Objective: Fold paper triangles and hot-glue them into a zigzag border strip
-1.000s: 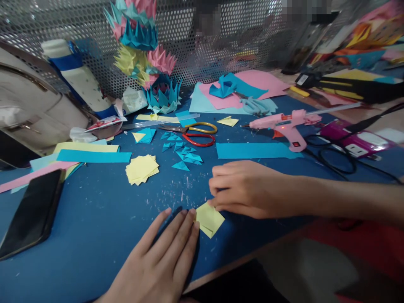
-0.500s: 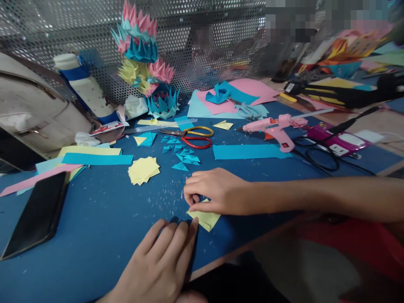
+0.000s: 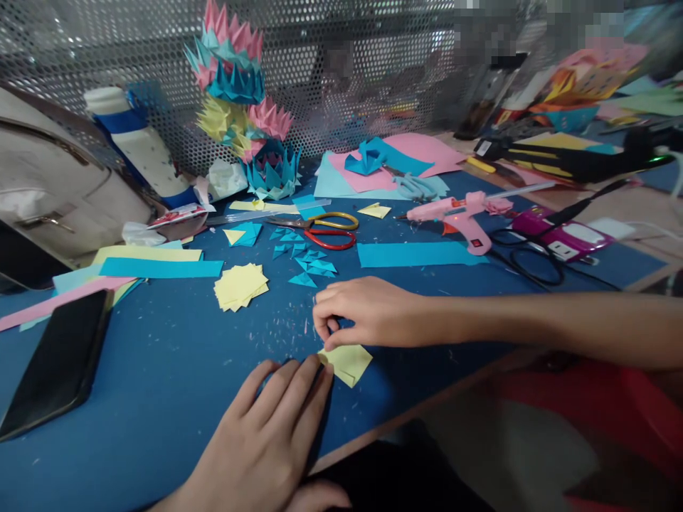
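Observation:
A partly folded yellow paper (image 3: pixel 349 365) lies flat near the table's front edge. The fingertips of my left hand (image 3: pixel 267 427) press its left corner, fingers stretched and lying flat. My right hand (image 3: pixel 368 313) hovers at the paper's upper left edge with curled fingers; whether they pinch anything is hidden. Up and to the left sits a stack of yellow paper squares (image 3: pixel 241 286). Small folded blue triangles (image 3: pixel 309 259) lie beyond my right hand, beside scissors (image 3: pixel 320 229) with yellow and red handles.
A phone (image 3: pixel 58 359) lies at left, near paper strips (image 3: pixel 160 268). Behind stand a bottle (image 3: pixel 144 149) and folded paper crowns (image 3: pixel 272 167). At right are a pink glue gun (image 3: pixel 459 213), a blue strip (image 3: pixel 416 254) and a purple power strip (image 3: pixel 560 231).
My right hand has shifted slightly up off the yellow paper, so more of the paper shows. The fingertips of my left hand have moved a little up along its left corner.

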{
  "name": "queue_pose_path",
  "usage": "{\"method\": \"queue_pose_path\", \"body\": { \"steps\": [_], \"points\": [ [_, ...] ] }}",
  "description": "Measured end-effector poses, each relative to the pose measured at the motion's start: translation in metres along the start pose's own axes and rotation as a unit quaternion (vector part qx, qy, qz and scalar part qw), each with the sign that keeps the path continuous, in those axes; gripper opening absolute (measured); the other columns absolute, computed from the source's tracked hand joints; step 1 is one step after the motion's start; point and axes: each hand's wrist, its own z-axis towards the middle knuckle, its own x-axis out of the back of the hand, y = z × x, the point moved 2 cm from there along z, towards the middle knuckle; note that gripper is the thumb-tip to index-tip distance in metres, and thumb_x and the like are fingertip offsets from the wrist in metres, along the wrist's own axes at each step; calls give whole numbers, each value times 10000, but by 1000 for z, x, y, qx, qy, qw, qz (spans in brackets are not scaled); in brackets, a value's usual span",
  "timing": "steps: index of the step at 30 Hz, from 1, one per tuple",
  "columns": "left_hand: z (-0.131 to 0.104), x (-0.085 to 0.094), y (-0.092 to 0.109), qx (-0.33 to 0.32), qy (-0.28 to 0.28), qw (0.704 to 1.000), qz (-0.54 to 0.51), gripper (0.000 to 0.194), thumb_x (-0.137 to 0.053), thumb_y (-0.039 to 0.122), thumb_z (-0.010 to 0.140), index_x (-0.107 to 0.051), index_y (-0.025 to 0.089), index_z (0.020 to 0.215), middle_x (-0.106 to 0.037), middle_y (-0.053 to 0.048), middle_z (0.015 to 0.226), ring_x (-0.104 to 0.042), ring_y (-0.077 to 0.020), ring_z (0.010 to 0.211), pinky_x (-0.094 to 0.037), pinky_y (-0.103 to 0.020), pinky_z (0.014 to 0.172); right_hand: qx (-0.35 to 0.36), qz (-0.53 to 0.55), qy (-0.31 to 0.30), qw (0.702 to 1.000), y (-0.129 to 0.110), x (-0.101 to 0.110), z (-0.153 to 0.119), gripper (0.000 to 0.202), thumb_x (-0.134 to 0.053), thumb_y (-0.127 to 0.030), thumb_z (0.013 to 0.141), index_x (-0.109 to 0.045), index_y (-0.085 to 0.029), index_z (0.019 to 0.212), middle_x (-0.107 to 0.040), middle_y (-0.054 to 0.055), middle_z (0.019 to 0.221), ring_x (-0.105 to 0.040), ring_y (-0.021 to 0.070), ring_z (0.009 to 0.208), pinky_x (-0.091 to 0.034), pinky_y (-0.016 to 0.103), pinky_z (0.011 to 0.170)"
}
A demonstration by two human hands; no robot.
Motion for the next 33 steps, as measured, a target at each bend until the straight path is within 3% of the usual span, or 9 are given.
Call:
{"method": "queue_pose_path", "body": {
  "steps": [4,7,10,15,21,33],
  "points": [
    [0,-1,-5,32,-5,997,-74,677,-403,666,963,-567,143,1361,-634,-108,1316,-507,-272,1173,-255,-406,1050,-32,-22,15,999,2,2,-15,70,-677,-248,891,-659,-211,834,-654,-29,846,-571,147,874,-311,249,661],
    [7,2,-12,78,-34,981,-172,423,-480,477,1007,-576,214,1324,-612,-71,1295,-521,-243,1151,-284,-394,1029,-27,-31,28,999,2,-1,-20,50,-668,-235,897,-652,-210,857,-657,-25,856,-574,152,877,-321,255,670],
    [19,6,-26,136,-39,955,-262,212,-450,300,1034,-631,251,1131,-647,-23,1143,-564,-196,1023,-354,-361,908,-18,-53,30,998,-1,-1,-19,59,-638,-224,921,-642,-199,867,-656,-16,855,-575,152,844,-326,267,672],
    [45,0,-49,209,-42,947,-239,89,-586,281,957,-627,218,909,-680,3,952,-578,-202,891,-335,-362,794,-5,-88,31,996,-5,0,-12,105,-619,-273,950,-638,-188,892,-666,12,867,-584,171,863,-320,275,657],
    [54,-11,-52,228,-66,942,-237,103,-664,266,905,-652,222,812,-690,30,868,-588,-195,845,-303,-353,763,31,-109,55,992,-2,-4,-10,153,-616,-305,960,-638,-163,908,-678,34,908,-556,182,883,-329,280,672],
    [53,-8,-56,246,-65,936,-245,127,-635,211,890,-650,222,764,-711,39,834,-615,-180,817,-314,-353,772,34,-91,123,988,5,-7,-14,159,-537,-274,998,-616,-177,901,-662,29,909,-550,175,879,-344,281,697]
  ]
}}
